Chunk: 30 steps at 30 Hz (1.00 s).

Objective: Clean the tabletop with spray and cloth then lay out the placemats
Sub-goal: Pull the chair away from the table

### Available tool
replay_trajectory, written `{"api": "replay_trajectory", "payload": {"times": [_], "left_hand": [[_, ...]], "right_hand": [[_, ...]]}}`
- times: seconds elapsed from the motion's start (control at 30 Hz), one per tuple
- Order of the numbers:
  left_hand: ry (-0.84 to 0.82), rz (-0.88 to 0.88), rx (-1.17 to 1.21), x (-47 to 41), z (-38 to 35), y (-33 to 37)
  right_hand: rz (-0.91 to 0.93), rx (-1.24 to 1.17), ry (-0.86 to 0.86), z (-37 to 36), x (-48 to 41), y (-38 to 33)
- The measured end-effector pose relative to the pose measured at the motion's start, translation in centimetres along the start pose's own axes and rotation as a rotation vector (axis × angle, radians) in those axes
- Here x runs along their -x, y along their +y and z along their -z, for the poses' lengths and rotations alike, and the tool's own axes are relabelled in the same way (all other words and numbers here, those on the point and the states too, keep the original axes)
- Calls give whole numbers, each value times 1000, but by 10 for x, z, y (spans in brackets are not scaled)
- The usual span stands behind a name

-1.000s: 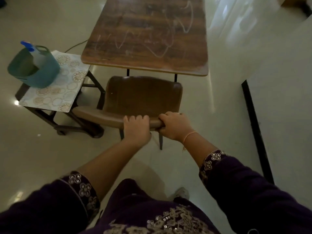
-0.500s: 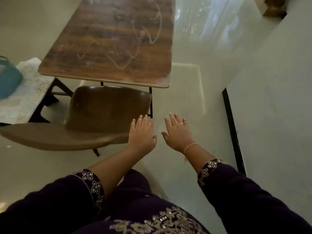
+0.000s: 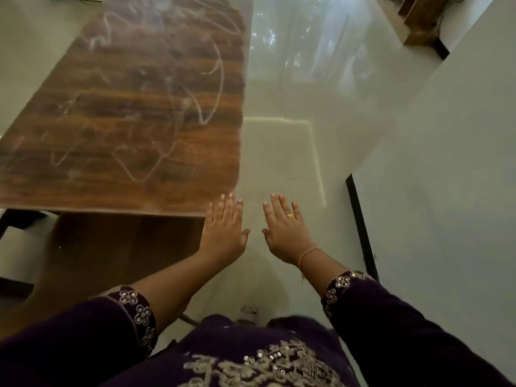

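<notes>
A dark wooden tabletop fills the upper left, marked all over with white scribbled lines. My left hand hovers flat at the table's near right corner, fingers spread, holding nothing. Just right of it, over the pale floor, my right hand is also flat and empty, with a gold ring on one finger. No spray bottle, cloth or placemats are in view.
A brown chair stands under the table's near edge, to the left of my hands. A white wall with a black base strip runs along the right. A wooden piece of furniture sits at the far top right.
Both hands let go of the chair back and opened flat. The view swung right, so the chair, the side stand with the placemat and the teal basket slid out to the left.
</notes>
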<state>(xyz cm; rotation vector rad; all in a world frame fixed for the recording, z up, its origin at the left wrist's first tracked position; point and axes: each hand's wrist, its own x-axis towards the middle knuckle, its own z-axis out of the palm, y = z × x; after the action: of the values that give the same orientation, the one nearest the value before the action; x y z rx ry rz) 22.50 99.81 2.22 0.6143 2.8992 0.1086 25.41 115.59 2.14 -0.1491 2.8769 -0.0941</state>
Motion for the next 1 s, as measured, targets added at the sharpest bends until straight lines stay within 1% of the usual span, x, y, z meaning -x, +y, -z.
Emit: {"api": "replay_trajectory", "payload": {"times": [0.13, 0.27, 0.47, 0.6, 0.67, 0.87, 1.0], "left_hand": [[-9, 52, 25, -66, 13, 16], [-35, 95, 1, -136, 13, 33], [-58, 212, 23, -254, 24, 63], [-40, 238, -2, -334, 49, 76], [-34, 250, -17, -371, 61, 81], [-49, 336, -10, -461, 73, 78], [-99, 392, 11, -535, 73, 69]], "right_hand": [[22, 24, 14, 19, -49, 47], [40, -4, 37, 37, -111, 101], [166, 19, 25, 70, -217, 186], [259, 39, 10, 99, -278, 234], [273, 53, 8, 110, -311, 257], [308, 32, 0, 135, -398, 304], [318, 22, -9, 150, -473, 329]]}}
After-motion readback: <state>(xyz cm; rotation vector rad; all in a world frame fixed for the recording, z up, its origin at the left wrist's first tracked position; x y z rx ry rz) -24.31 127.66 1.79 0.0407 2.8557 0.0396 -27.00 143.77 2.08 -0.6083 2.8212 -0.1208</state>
